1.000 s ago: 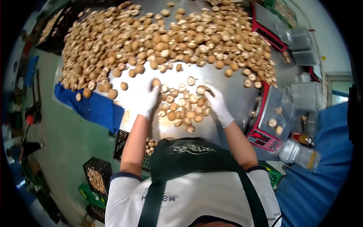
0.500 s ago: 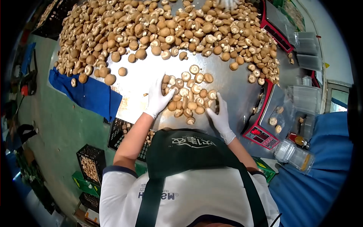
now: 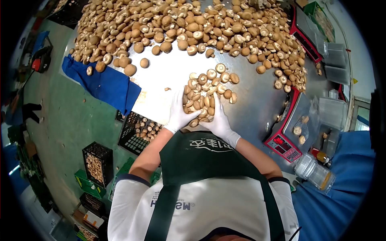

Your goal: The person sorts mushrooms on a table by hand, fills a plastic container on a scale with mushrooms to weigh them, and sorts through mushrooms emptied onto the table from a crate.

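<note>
Around the frame's centre, the left hand (image 3: 178, 113) and right hand (image 3: 221, 123) are cupping the small mushroom cluster (image 3: 204, 90) on the worktop (image 3: 251, 94), each grip standing open, thumb apart from fingers.

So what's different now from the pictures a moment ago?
The right hand has moved left and toward the body, and the left hand has drawn back toward the body too. They now cup the near end of the small mushroom group, its nearest mushrooms pushed closer together. The big mushroom pile and blue cloth look unchanged.
</note>
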`<state>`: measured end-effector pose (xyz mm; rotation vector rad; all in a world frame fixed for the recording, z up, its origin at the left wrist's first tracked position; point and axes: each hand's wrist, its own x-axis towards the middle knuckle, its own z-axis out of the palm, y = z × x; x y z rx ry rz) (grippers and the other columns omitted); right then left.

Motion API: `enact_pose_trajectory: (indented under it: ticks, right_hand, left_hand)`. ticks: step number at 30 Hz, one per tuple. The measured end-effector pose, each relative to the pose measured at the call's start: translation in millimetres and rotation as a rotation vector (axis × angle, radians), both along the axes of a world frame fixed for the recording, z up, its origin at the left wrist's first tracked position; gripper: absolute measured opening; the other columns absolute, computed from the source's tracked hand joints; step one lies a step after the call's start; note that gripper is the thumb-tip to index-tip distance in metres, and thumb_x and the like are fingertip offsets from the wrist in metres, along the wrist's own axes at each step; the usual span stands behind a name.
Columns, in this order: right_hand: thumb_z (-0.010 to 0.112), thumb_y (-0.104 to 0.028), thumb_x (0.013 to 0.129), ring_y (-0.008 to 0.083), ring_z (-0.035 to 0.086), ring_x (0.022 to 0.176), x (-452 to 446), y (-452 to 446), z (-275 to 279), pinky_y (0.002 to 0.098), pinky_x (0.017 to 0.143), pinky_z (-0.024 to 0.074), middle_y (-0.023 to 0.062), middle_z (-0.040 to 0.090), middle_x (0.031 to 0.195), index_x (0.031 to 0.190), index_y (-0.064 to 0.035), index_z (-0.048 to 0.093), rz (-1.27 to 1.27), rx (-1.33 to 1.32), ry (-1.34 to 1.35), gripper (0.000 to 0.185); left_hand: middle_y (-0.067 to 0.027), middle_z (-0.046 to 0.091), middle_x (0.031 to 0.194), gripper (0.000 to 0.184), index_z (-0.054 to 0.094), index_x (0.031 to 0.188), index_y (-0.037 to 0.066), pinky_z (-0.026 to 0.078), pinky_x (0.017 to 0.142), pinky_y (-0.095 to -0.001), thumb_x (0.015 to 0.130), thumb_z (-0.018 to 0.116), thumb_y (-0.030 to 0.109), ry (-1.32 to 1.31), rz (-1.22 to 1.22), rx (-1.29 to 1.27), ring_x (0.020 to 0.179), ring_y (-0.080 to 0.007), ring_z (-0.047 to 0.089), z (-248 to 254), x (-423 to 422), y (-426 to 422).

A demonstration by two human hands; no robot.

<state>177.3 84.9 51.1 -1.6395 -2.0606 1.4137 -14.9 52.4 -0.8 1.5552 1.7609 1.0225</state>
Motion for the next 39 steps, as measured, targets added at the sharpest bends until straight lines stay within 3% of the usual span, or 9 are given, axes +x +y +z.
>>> enact_pose_trajectory:
  ticks: [8,11,13,19,23,27,31,35,39]
  right_hand:
    - [0.083,-0.003,0.069,0.0321,0.036,0.139,-26,-21,-21,0.0398,0.111,0.0398,0.0219,0.026,0.151,0.156,-0.006,0.002,0.116,-0.02,0.211,0.118]
    - [0.085,-0.012,0.066,0.0409,0.036,0.137,-40,-33,-33,0.0448,0.113,0.0347,0.028,0.032,0.147,0.154,-0.0047,0.01,0.182,-0.028,0.284,0.116]
    - [0.086,-0.014,0.067,0.0414,0.037,0.136,-55,-41,-36,0.0448,0.115,0.033,0.0288,0.031,0.146,0.153,-0.0009,0.009,0.122,-0.369,0.472,0.116]
    - [0.077,-0.009,0.074,0.0429,0.033,0.139,-125,-55,-18,0.0427,0.116,0.0304,0.0301,0.029,0.149,0.155,-0.0065,0.014,0.653,-0.207,0.348,0.103]
    - [0.067,-0.014,0.082,0.0421,0.041,0.135,-127,-61,-6,0.0436,0.109,0.0397,0.025,0.022,0.157,0.158,-0.0153,0.012,0.858,-0.15,0.124,0.094]
    - [0.066,-0.014,0.087,0.0281,0.063,0.105,-81,-23,18,0.0367,0.088,0.0523,0.0178,0.058,0.127,0.146,-0.0082,0.04,0.658,-0.157,0.189,0.065]
    - [0.072,-0.003,0.081,0.0129,0.054,0.077,10,6,2,0.027,0.074,0.0503,0.0093,0.059,0.113,0.141,-0.0055,0.045,0.062,0.043,0.246,0.065]
    - [0.085,-0.01,0.068,0.0168,0.051,0.078,79,44,-1,0.0302,0.074,0.0514,0.0139,0.043,0.131,0.153,-0.0064,0.024,-0.266,0.313,0.046,0.105]
    - [0.09,-0.019,0.062,0.0367,0.053,0.122,100,85,-16,0.0394,0.101,0.0471,0.0208,0.028,0.151,0.157,-0.009,0.009,0.016,0.384,-0.171,0.125]
  left_hand:
    - [-0.0211,0.052,0.133,0.07,0.05,0.137,0.001,0.043,0.105,-0.041,0.076,0.079,0.014,-0.106,0.244,0.171,0.124,-0.0361,0.052,2,6,-33]
    - [-0.0199,0.054,0.132,0.068,0.051,0.137,0.001,0.044,0.104,-0.0401,0.076,0.079,0.013,-0.071,0.35,0.17,0.123,-0.0355,0.054,7,-7,-58]
    - [-0.0198,0.054,0.131,0.063,0.052,0.135,0.0,0.046,0.101,-0.039,0.078,0.076,0.01,-0.148,0.432,0.069,0.119,-0.0345,0.055,7,-14,-82]
    - [-0.0203,0.042,0.146,0.061,0.043,0.144,0.001,0.031,0.114,-0.0414,0.088,0.067,0.01,-0.259,0.851,0.118,0.136,-0.0323,0.04,-21,-52,-150]
    - [-0.0195,0.023,0.158,0.064,0.034,0.15,0.004,0.022,0.118,-0.0442,0.093,0.062,0.013,0.108,0.912,-0.099,0.146,-0.0337,0.023,-8,-67,-178]
    - [-0.0208,0.029,0.154,0.071,0.035,0.147,0.0,0.023,0.117,-0.0446,0.086,0.069,0.012,0.133,0.59,0.037,0.142,-0.036,0.029,16,-57,-141]
    - [-0.0228,0.045,0.142,0.075,0.042,0.144,0.001,0.034,0.111,-0.0452,0.079,0.077,0.014,0.053,0.162,-0.058,0.132,-0.0394,0.042,25,-20,-72]
    - [-0.0206,0.042,0.145,0.066,0.052,0.139,0.013,0.032,0.112,-0.0483,0.078,0.076,0.018,0.193,0.026,-0.103,0.134,-0.0402,0.039,31,-4,2]
    - [-0.0222,0.036,0.152,0.056,0.063,0.127,0.016,0.031,0.113,-0.0485,0.074,0.08,0.019,0.374,-0.108,-0.072,0.137,-0.0412,0.037,23,-10,43]
